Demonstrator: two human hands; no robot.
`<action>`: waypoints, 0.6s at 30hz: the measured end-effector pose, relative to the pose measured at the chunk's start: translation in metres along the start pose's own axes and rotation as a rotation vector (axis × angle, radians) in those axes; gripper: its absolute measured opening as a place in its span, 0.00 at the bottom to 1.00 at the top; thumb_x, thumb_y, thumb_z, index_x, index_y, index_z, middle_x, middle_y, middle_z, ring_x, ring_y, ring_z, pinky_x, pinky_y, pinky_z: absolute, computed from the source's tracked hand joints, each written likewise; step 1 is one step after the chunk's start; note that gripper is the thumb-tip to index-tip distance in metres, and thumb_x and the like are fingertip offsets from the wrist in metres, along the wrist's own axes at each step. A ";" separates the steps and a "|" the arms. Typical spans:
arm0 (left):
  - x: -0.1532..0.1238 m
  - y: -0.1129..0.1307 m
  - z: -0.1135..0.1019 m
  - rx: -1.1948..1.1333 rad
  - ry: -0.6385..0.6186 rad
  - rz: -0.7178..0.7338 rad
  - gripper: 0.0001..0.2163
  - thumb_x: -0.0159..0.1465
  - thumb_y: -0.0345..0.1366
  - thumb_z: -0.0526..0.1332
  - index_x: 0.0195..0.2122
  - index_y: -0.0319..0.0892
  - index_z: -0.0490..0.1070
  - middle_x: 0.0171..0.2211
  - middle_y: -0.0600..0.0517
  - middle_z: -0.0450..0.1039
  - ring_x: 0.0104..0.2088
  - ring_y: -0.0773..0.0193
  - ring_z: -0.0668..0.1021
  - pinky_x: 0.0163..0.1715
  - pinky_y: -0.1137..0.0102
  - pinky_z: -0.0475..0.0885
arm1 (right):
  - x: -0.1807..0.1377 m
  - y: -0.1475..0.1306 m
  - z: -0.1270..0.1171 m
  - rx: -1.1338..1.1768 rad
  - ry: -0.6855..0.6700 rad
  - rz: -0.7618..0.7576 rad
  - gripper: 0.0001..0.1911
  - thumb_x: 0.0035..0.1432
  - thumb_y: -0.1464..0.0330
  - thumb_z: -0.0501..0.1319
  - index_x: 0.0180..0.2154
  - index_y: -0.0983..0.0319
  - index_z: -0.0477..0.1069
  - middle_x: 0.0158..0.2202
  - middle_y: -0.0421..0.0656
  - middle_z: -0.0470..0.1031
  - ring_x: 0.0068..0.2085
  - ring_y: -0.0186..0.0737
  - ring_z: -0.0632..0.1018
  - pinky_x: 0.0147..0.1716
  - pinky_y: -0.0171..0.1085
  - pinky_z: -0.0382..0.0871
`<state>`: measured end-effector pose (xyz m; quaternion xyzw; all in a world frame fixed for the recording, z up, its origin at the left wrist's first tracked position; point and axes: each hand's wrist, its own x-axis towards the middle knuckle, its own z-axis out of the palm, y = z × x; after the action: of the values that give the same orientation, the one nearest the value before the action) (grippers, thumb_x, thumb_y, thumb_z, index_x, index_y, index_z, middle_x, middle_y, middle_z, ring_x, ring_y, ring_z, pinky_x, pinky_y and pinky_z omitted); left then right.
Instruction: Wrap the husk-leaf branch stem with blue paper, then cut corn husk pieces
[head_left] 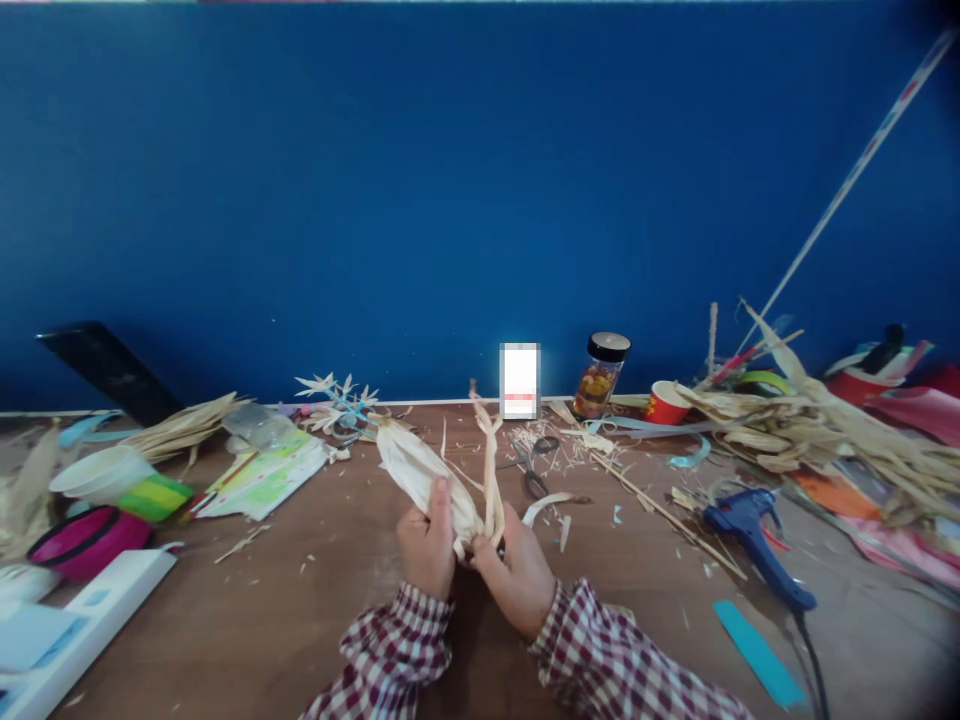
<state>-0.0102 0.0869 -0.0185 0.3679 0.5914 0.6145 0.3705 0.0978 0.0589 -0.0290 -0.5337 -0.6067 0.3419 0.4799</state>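
Pale dried corn husks [420,462] are gathered between my two hands over the near middle of the table. My left hand [429,540] is closed round the broad husk piece, its thumb lying along it. With thumb and fingers pressed together, my right hand [517,572] pinches the lower end, where a narrow twisted husk strip [491,470] rises upward. The folded ends meet between the hands and are partly hidden by the fingers. Just beyond my right hand lie dark-handled scissors [534,470] among small husk scraps.
A blue glue gun [757,540] with its cord and a turquoise strip [759,652] lie at the right. Husks pile up [795,430] behind them. A lidded jar [600,378] and red paper cup [667,402] stand at the back. A white power strip [97,625] sits left.
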 end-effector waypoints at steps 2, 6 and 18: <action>0.001 0.002 -0.001 0.019 0.023 -0.001 0.17 0.50 0.47 0.62 0.17 0.37 0.71 0.14 0.52 0.69 0.19 0.65 0.69 0.19 0.73 0.62 | -0.002 -0.002 0.003 -0.107 0.041 0.006 0.05 0.49 0.70 0.57 0.31 0.61 0.63 0.26 0.41 0.69 0.28 0.39 0.69 0.29 0.35 0.60; 0.007 -0.001 -0.003 0.006 0.013 -0.092 0.18 0.49 0.47 0.62 0.13 0.38 0.68 0.12 0.53 0.66 0.17 0.66 0.68 0.17 0.73 0.59 | -0.005 -0.002 0.009 -0.194 0.034 -0.049 0.02 0.53 0.69 0.54 0.30 0.61 0.60 0.22 0.39 0.65 0.24 0.37 0.67 0.23 0.34 0.55; 0.014 0.004 0.006 -0.142 -0.101 -0.212 0.16 0.44 0.47 0.65 0.16 0.38 0.69 0.12 0.53 0.67 0.15 0.66 0.69 0.17 0.71 0.63 | -0.010 -0.017 0.010 -0.166 0.032 -0.144 0.01 0.53 0.70 0.52 0.32 0.60 0.60 0.19 0.36 0.60 0.21 0.36 0.64 0.21 0.35 0.50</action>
<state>-0.0107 0.1018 -0.0141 0.3069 0.5624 0.5929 0.4878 0.0829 0.0466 -0.0184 -0.5319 -0.6621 0.2464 0.4669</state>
